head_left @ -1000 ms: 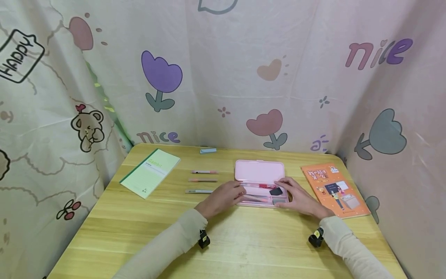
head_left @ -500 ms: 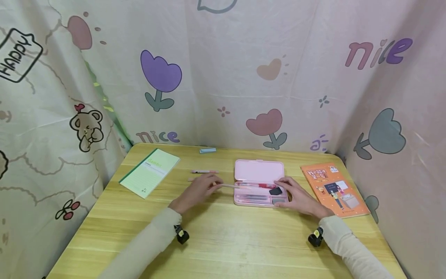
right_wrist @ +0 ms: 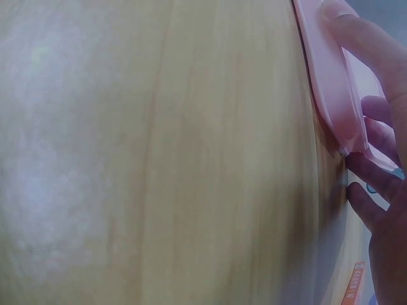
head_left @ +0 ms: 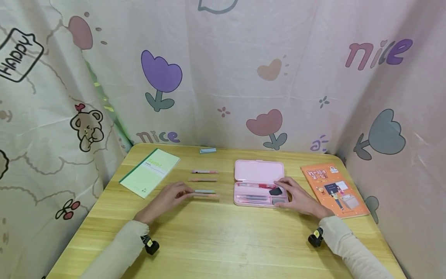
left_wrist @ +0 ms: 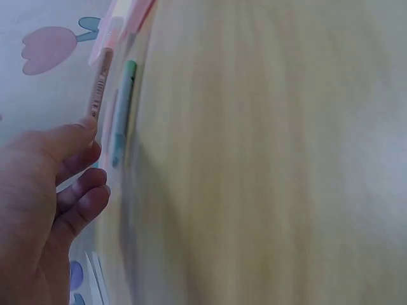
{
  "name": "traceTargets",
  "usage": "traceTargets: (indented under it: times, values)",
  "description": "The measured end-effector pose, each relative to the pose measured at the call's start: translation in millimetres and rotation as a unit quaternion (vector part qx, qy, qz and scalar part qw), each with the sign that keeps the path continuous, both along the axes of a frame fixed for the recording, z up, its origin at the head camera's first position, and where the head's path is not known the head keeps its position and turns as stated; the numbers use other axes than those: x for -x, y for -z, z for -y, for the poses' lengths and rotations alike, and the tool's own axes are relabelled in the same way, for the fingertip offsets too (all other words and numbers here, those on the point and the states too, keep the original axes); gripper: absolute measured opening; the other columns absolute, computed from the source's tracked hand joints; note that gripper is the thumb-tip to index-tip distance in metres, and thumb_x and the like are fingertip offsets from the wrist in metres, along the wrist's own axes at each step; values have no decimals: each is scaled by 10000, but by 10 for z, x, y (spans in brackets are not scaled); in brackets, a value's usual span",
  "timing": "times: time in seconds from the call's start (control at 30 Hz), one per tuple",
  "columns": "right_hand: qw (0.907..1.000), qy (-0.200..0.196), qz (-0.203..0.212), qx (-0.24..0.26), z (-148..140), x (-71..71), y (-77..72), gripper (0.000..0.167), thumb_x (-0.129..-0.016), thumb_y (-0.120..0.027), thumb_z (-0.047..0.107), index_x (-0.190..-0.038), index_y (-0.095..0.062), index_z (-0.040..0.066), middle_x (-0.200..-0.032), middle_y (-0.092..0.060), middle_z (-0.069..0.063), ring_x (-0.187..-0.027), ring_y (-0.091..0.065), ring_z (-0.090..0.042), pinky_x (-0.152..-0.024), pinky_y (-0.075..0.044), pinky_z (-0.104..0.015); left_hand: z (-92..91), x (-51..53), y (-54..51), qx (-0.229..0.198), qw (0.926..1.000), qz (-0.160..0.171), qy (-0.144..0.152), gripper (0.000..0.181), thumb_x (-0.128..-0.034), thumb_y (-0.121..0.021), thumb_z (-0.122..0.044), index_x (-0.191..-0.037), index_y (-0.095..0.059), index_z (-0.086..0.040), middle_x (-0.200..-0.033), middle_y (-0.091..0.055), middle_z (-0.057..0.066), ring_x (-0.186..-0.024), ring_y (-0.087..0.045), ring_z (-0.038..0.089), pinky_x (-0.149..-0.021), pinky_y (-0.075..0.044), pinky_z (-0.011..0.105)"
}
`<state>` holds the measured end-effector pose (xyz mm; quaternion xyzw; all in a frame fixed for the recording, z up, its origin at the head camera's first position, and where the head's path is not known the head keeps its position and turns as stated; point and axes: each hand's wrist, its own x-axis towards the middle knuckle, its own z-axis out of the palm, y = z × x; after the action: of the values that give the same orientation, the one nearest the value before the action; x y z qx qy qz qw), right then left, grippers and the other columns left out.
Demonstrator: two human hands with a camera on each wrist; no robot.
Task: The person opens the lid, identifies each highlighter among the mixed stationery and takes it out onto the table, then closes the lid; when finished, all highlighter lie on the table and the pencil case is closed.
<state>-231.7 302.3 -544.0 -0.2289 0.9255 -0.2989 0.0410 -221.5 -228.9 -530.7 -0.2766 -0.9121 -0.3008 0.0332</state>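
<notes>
Thumb and fingers of my left hand pinch one end of a slim pen with an orange-pink tip; the left wrist view shows the same pen held by the left hand. Just behind it lies a grey-green pen, also seen as a green-tipped pen. My right hand grips the right end of the pink pencil case, whose lid is raised. Inside are a red pen, a black item and several pens. The right wrist view shows the right hand on the case.
Two more pens, one pinkish and one brownish, lie left of the case. A green notebook is at the left, an orange book at the right, and a small blue item near the back edge.
My left hand has moved left from the case, carrying the slim pen out of it and over the table beside the grey-green pen. My right hand has stayed on the case.
</notes>
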Motion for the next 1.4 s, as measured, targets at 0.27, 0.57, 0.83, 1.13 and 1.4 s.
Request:
traceTargets:
  times: [0.27, 0.57, 0.83, 1.13, 1.4]
  values:
    - [9999, 23, -95, -22, -12, 9, 23, 859, -908, -874, 528, -1603, -550, 142, -1597, -460, -141, -1467, -473, -419, -1186, -412, -729, 78, -32, 96, 241, 9994, 257, -73, 85, -1030, -777, -221, -1108, -805, -201, -967, -684, -116, -806, -551, 1, -696, -506, 222]
    - [10000, -9, -47, 8, 1, 3, 26, 858, -907, -874, 531, -1603, -552, 147, -1602, -458, -133, -1480, -465, -416, -1195, -409, -720, 92, -23, 91, 344, 9988, 360, -16, 95, -1032, -778, -222, -1123, -805, -211, -1036, -705, -90, -849, -570, 16, -738, -524, 237]
    - [10000, 33, 47, -13, -15, 10, 21, 874, -905, -868, 555, -1610, -542, 153, -1617, -443, -139, -1490, -454, -427, -1209, -390, -724, 101, -23, 84, 337, 9983, 479, -36, 100, -1031, -782, -224, -1128, -803, -209, -1033, -696, -91, -838, -568, 6, -725, -518, 226]
    - [10000, 55, 65, 2, -7, -1, 9, 876, -899, -879, 537, -1609, -545, 147, -1616, -443, -141, -1497, -450, -428, -1210, -386, -728, 110, -20, 48, 334, 9974, 636, 49, 165, -1024, -791, -256, -1173, -795, -186, -1037, -700, -85, -852, -591, 7, -733, -541, 228]
    - [10000, 52, 64, -33, -12, -6, -10, 877, -907, -865, 557, -1617, -536, 161, -1617, -444, -132, -1497, -441, -422, -1208, -387, -730, -15, 13, -39, 432, 9986, 317, 7, 231, -1013, -805, -302, -1206, -788, -175, -1049, -707, -81, -867, -612, 28, -741, -551, 247]
